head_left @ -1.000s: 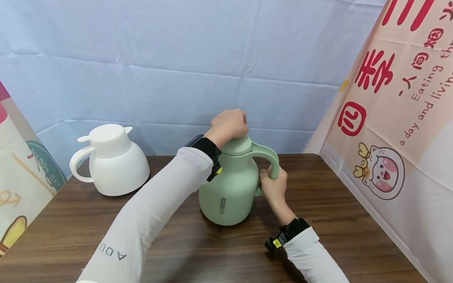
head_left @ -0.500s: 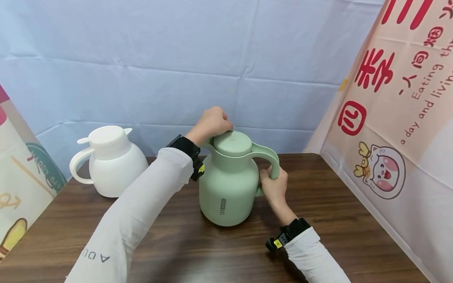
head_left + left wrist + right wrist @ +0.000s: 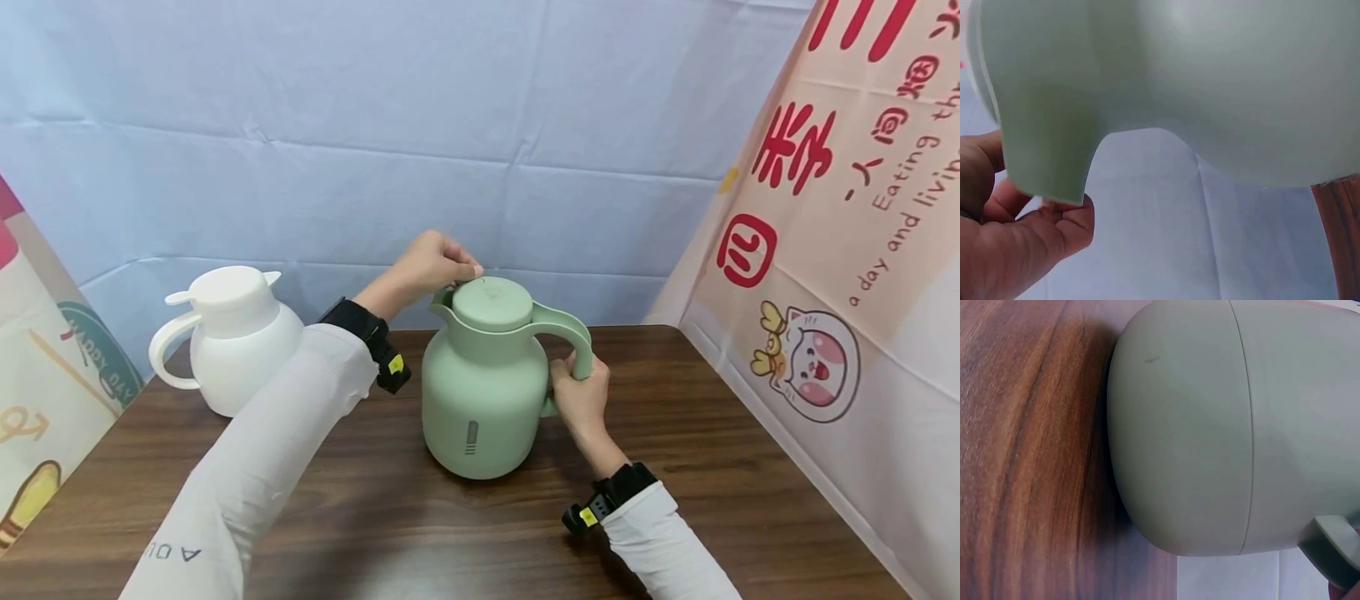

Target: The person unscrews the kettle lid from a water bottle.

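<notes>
A light green thermos jug (image 3: 483,408) stands upright on the brown wooden table, its round lid (image 3: 492,303) seated in the neck. The person's right hand (image 3: 581,393) grips the jug's handle (image 3: 572,332); in the right wrist view only a sliver of that hand shows by the handle's lower end. The left hand (image 3: 432,265) is at the far left edge of the lid, above the spout (image 3: 441,304). In the left wrist view the left hand's bent fingers (image 3: 1075,228) are partly hidden behind the spout, so their contact with the jug is unclear.
A white jug (image 3: 243,350) with its handle toward the left stands at the table's back left, partly covered by the left sleeve. Pale blue cloth (image 3: 360,167) hangs behind the table (image 3: 390,517). A printed cloth (image 3: 817,250) runs along the right edge.
The left hand has slid from the top of the lid leftward to its edge, uncovering the lid and spout. The right hand and both jugs stay in place.
</notes>
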The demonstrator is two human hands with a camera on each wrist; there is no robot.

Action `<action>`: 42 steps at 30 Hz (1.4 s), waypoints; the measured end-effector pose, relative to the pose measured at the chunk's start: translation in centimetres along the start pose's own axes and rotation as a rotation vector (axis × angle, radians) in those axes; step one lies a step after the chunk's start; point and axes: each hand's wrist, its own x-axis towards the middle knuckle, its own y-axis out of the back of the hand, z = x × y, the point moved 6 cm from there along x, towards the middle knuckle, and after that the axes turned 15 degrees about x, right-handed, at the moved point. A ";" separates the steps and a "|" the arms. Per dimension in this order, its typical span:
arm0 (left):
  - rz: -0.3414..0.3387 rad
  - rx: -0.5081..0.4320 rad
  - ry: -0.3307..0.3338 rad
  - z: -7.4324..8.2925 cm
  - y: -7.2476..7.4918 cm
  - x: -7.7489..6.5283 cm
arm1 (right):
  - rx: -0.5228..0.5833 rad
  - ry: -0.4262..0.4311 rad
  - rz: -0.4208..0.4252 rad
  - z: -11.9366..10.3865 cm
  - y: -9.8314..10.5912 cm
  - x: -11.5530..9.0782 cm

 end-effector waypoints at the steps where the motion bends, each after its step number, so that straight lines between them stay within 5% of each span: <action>1: -0.002 -0.012 -0.008 -0.2 0.0 -0.1 | -0.002 0.001 -0.003 -0.4 -0.1 -0.1; 6: 0.000 -0.095 -0.040 -1.0 0.2 -0.6 | 0.005 0.025 -0.014 -1.6 -0.3 -0.3; 15: 0.016 -0.193 -0.128 -2.4 0.3 -1.1 | 0.000 0.029 0.022 0.9 0.1 0.1; 30: 0.106 -0.245 -0.391 -3.3 0.7 -2.6 | 0.004 0.028 0.002 0.9 0.1 0.0; 42: 0.182 -0.266 -0.429 -3.9 0.6 -4.3 | -0.003 0.041 0.008 0.8 0.0 -0.1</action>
